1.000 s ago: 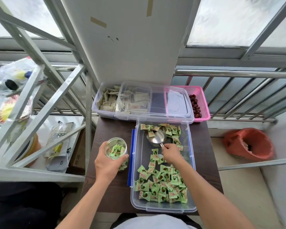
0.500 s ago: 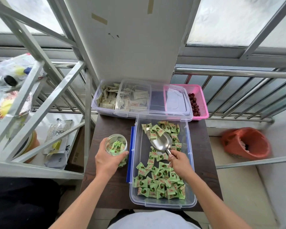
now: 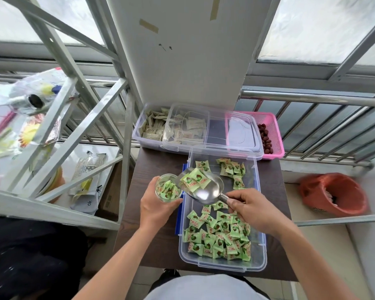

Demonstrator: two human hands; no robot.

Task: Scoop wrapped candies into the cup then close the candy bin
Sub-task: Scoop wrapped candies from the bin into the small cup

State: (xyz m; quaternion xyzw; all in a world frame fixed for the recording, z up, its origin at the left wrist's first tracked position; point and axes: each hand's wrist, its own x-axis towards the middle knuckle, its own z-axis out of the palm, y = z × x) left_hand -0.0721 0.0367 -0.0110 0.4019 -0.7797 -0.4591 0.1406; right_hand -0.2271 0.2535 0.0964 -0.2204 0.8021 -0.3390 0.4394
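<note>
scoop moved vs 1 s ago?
Yes. The scoop, then down among the candies at the far end of the bin, is now raised and carried left to the bin's left wall, its loaded tip at the cup.

Green candies (image 3: 218, 237); silver scoop (image 3: 206, 188); pink basket (image 3: 274, 131).

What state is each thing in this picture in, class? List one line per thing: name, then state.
Candy bin: open, lid off, partly full.
Scoop: raised, loaded with candies, tip at the cup.
Cup: upright, partly filled.
Left hand: grip shut on cup.
Right hand: grip shut on scoop handle.
Pink basket: open, holding red fruits.
</note>
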